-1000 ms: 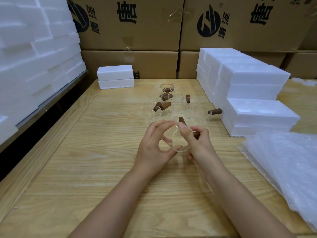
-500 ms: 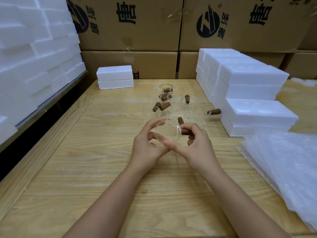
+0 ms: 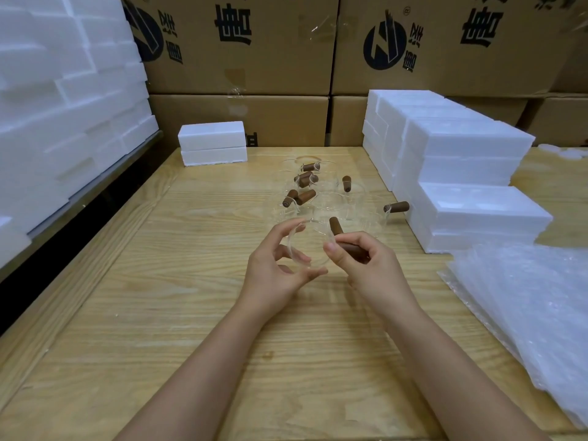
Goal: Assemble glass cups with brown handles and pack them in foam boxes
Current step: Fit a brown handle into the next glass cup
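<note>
A clear glass cup (image 3: 310,246) is held above the wooden table between both hands. My left hand (image 3: 276,268) cradles its round body with thumb and fingers spread around the rim. My right hand (image 3: 366,265) is closed on the cup's brown handle (image 3: 351,248), which sticks out to the right. Behind the hands stand several more glass cups with brown handles (image 3: 305,197), hard to tell apart because the glass is clear. One brown handle (image 3: 335,226) pokes up just behind my right thumb.
White foam boxes (image 3: 471,186) are stacked in steps at the right, a pair of them (image 3: 212,147) at the back left, and a foam wall (image 3: 63,106) along the left edge. Bubble wrap sheets (image 3: 528,307) lie at the right. Cardboard cartons (image 3: 286,43) close the back.
The cup has turned in my hands and moved a little away from me. My right hand has shifted from the rim onto the brown handle, and my left fingers have spread around the body.
</note>
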Available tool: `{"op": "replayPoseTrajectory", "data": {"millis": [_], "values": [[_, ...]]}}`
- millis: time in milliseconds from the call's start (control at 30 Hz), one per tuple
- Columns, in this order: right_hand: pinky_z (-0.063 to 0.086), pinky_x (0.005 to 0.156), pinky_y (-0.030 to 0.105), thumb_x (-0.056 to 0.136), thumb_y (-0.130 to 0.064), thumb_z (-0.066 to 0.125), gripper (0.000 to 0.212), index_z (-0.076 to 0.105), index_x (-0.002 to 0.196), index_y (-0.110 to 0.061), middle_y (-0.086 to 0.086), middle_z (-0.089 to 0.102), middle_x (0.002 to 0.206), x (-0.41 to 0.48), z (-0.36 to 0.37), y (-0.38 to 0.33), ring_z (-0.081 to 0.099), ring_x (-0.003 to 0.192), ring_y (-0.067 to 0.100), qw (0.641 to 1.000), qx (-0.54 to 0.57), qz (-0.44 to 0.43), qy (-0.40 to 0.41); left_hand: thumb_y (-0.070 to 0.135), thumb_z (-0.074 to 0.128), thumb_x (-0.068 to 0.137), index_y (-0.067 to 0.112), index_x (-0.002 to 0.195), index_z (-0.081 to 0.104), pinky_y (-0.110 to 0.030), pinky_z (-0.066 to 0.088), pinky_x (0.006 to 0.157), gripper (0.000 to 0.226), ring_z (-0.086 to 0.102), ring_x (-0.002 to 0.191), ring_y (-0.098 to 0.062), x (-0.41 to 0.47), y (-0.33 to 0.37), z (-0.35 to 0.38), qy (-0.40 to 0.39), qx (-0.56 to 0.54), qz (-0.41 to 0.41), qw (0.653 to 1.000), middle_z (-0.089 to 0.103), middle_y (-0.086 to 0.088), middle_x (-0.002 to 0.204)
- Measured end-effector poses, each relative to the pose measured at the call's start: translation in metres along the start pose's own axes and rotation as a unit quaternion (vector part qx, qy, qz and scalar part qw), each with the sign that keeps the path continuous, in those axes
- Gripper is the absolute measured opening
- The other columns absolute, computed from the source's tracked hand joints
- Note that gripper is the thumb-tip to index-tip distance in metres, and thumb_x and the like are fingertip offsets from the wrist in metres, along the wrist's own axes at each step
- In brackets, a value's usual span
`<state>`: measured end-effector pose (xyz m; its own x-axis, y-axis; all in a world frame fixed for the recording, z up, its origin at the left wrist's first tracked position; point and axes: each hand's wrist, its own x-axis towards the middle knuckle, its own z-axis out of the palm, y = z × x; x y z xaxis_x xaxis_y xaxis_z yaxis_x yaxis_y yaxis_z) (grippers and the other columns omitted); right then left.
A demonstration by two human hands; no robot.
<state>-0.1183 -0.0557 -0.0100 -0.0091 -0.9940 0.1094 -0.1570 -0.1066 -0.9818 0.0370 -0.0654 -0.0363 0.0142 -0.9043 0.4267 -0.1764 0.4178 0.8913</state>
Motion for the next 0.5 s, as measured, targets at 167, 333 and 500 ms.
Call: {"op": "replayPoseTrajectory", "data": {"millis": [167,333,500], "values": [[0.043,0.066,0.014,0.061,-0.065,0.064,0.047,0.067,0.089,-0.027,-0.021,0.069,0.080,-0.001,0.008,0.004,0.061,0.075,-0.007,0.998,0.020,-0.008,0.052,0.019,0.090,0.063,0.051,0.119,0.050,-0.016,0.047,0.053,0.076,0.065,0.076,-0.008,-0.001,-0.003,0.003,0.004,0.043,0.051,0.998,0.057,0.014,0.123],[0.041,0.068,0.016,0.058,-0.074,0.057,0.065,0.060,0.086,-0.016,-0.005,0.063,0.085,0.001,0.020,0.009,0.057,0.075,0.000,0.991,0.037,-0.018,0.124,0.030,0.083,0.066,0.044,0.124,0.048,-0.007,0.042,0.060,0.069,0.062,0.073,-0.011,-0.004,-0.004,0.015,0.008,0.098,0.121,0.988,0.054,0.018,0.116],[0.038,0.071,0.015,0.044,-0.079,0.059,0.083,0.054,0.098,-0.016,0.003,0.050,0.109,0.005,0.023,0.010,0.051,0.089,0.002,0.994,-0.019,-0.013,0.106,0.013,0.082,0.064,0.028,0.126,0.054,0.001,0.034,0.064,0.069,0.059,0.071,-0.004,-0.004,-0.009,0.015,0.021,0.129,0.134,0.982,0.052,0.017,0.119]]}}
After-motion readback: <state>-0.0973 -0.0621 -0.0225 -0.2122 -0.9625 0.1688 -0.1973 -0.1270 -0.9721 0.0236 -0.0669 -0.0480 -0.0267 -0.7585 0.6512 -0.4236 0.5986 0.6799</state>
